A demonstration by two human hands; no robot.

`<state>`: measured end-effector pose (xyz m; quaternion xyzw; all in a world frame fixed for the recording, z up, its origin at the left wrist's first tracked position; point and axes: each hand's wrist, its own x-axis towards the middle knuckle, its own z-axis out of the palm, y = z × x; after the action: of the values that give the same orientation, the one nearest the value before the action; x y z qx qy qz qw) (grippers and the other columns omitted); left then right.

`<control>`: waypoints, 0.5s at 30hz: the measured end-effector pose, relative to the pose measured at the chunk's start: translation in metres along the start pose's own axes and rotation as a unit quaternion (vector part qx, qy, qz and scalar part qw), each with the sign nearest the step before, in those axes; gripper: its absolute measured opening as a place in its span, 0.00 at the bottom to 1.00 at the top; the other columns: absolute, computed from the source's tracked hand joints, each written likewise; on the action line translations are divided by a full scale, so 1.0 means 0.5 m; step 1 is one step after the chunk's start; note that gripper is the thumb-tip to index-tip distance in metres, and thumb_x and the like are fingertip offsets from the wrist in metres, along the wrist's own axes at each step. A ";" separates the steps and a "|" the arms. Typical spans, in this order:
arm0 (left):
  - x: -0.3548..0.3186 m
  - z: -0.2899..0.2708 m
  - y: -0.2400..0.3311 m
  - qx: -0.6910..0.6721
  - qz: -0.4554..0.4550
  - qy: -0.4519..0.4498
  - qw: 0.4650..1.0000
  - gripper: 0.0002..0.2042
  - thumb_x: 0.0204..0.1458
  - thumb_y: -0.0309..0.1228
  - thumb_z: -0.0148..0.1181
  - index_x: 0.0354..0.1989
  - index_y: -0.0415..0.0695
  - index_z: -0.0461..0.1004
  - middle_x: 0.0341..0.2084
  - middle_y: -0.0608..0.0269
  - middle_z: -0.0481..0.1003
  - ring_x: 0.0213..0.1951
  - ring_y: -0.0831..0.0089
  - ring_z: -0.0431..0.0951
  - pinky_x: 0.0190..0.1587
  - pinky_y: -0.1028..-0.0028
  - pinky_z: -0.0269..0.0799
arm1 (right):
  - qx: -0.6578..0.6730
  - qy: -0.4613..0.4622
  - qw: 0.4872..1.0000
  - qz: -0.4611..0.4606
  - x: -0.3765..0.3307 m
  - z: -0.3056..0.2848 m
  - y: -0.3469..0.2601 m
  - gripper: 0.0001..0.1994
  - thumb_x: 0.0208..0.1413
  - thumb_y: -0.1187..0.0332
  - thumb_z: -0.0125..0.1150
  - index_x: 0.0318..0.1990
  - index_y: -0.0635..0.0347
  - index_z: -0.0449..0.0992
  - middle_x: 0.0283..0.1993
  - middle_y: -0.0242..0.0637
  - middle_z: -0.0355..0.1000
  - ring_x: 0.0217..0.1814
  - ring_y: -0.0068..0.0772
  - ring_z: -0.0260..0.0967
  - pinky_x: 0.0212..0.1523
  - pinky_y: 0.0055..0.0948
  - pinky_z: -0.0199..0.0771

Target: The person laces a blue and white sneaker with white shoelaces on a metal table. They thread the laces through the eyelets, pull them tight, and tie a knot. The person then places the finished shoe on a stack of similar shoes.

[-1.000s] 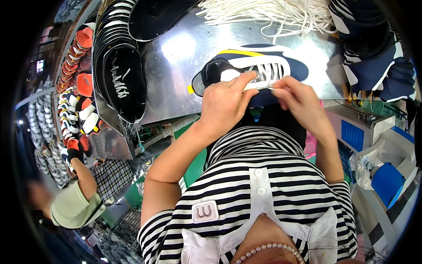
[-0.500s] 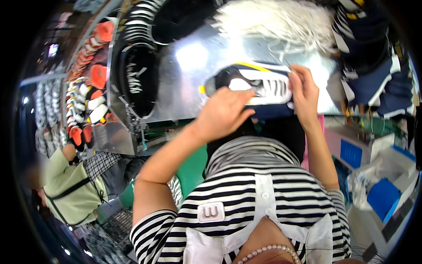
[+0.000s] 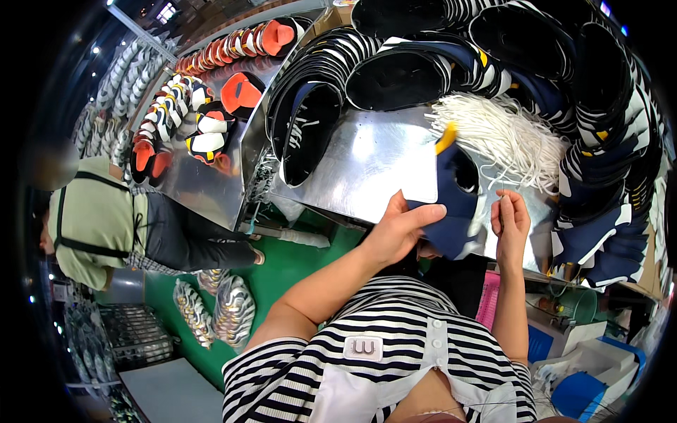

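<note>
My left hand [image 3: 398,231] grips a navy shoe upper [image 3: 455,215] by its near left edge, thumb on top. The upper stands tilted above the metal tabletop, its navy side showing, with a yellow tab [image 3: 446,138] at the far end and a white edge toward the right. Just right of it, my right hand [image 3: 511,220] is closed, thumb and fingertips pinched together. Something thin seems to stick up from that pinch, too small to name. Behind both hands lies a heap of white shoelaces [image 3: 504,141].
Nested black and navy shoe uppers [image 3: 398,77] line the back of the metal table [image 3: 352,180] and its right side [image 3: 599,233]. Orange and white uppers [image 3: 240,92] cover a second table on the left. A person [image 3: 106,218] stands there. Boxes [image 3: 585,381] sit low at right.
The upper has gone from lying lace-side up to standing tilted, navy side showing. My right hand has come away from its end. The view has shifted, and the person at left has moved.
</note>
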<state>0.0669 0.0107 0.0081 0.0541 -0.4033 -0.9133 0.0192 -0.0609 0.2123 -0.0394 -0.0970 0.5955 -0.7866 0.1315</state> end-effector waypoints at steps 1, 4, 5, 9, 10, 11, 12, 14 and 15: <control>-0.020 0.031 0.037 0.129 0.068 0.042 0.988 0.15 0.52 0.28 0.65 0.47 0.39 0.72 0.36 0.61 0.77 0.41 0.72 0.77 0.43 0.72 0.73 | -0.022 0.020 1.000 0.003 -0.003 -0.006 -0.003 0.10 0.65 0.68 0.54 0.48 0.63 0.73 0.26 0.22 0.63 0.22 0.09 0.50 0.22 0.13 0.46; -0.059 0.043 0.127 0.543 0.230 0.066 0.805 0.18 0.47 0.27 0.66 0.47 0.36 0.73 0.38 0.48 0.77 0.41 0.58 0.80 0.45 0.67 0.73 | -0.138 0.058 0.987 -0.056 0.004 -0.052 0.024 0.09 0.61 0.71 0.59 0.47 0.63 0.74 0.28 0.19 0.63 0.25 0.08 0.53 0.26 0.12 0.50; -0.036 0.018 0.138 0.647 0.293 0.087 0.699 0.16 0.49 0.27 0.63 0.47 0.36 0.73 0.39 0.42 0.75 0.40 0.47 0.78 0.45 0.62 0.73 | -0.185 0.064 0.977 -0.083 0.006 -0.063 0.037 0.09 0.60 0.73 0.60 0.47 0.64 0.74 0.29 0.18 0.63 0.26 0.08 0.53 0.28 0.12 0.52; 0.132 -0.211 0.185 0.833 0.091 0.306 0.452 0.16 0.53 0.28 0.54 0.45 0.27 0.66 0.45 0.32 0.70 0.39 0.42 0.78 0.41 0.53 0.76 | -0.336 0.033 0.939 -0.069 0.007 -0.037 0.026 0.06 0.55 0.74 0.63 0.41 0.62 0.78 0.20 0.22 0.61 0.22 0.10 0.54 0.23 0.17 0.55; 0.180 -0.304 0.202 0.833 0.134 0.364 0.395 0.15 0.53 0.28 0.55 0.44 0.30 0.68 0.46 0.34 0.70 0.38 0.45 0.79 0.40 0.54 0.77 | -0.394 0.026 0.911 -0.122 0.016 -0.029 0.036 0.07 0.55 0.74 0.64 0.41 0.61 0.78 0.15 0.26 0.58 0.18 0.13 0.51 0.20 0.19 0.53; 0.222 -0.419 0.225 0.837 0.182 0.385 0.344 0.14 0.53 0.29 0.56 0.44 0.31 0.68 0.47 0.35 0.70 0.37 0.46 0.79 0.39 0.56 0.78 | -0.438 0.014 0.890 -0.129 0.022 -0.019 0.032 0.07 0.54 0.74 0.64 0.41 0.59 0.79 0.18 0.33 0.64 0.18 0.18 0.57 0.22 0.21 0.59; 0.261 -0.425 0.240 0.849 0.159 0.379 0.333 0.14 0.52 0.29 0.56 0.43 0.31 0.69 0.47 0.37 0.70 0.37 0.46 0.80 0.39 0.58 0.78 | -0.451 0.014 0.877 -0.168 0.031 -0.026 0.031 0.08 0.53 0.75 0.64 0.42 0.59 0.79 0.22 0.35 0.68 0.20 0.23 0.62 0.23 0.24 0.63; 0.309 -0.432 0.245 0.842 0.157 0.387 0.341 0.15 0.52 0.30 0.56 0.42 0.30 0.69 0.46 0.36 0.69 0.36 0.45 0.79 0.38 0.58 0.78 | -0.484 0.006 0.850 -0.205 0.057 -0.043 0.020 0.11 0.51 0.75 0.64 0.43 0.57 0.79 0.30 0.37 0.73 0.23 0.32 0.69 0.27 0.28 0.69; 0.306 -0.403 0.236 0.819 0.132 0.378 0.411 0.16 0.52 0.31 0.58 0.42 0.29 0.68 0.46 0.33 0.68 0.40 0.42 0.78 0.42 0.57 0.77 | -0.512 0.002 0.837 -0.193 0.062 -0.061 0.007 0.11 0.51 0.76 0.64 0.43 0.57 0.79 0.33 0.37 0.73 0.26 0.35 0.71 0.29 0.29 0.70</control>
<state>-0.0633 -0.2288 -0.0524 0.3296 -0.9139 -0.0217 0.2360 -0.0993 0.2292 -0.0513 -0.2621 0.8826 -0.3790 -0.0928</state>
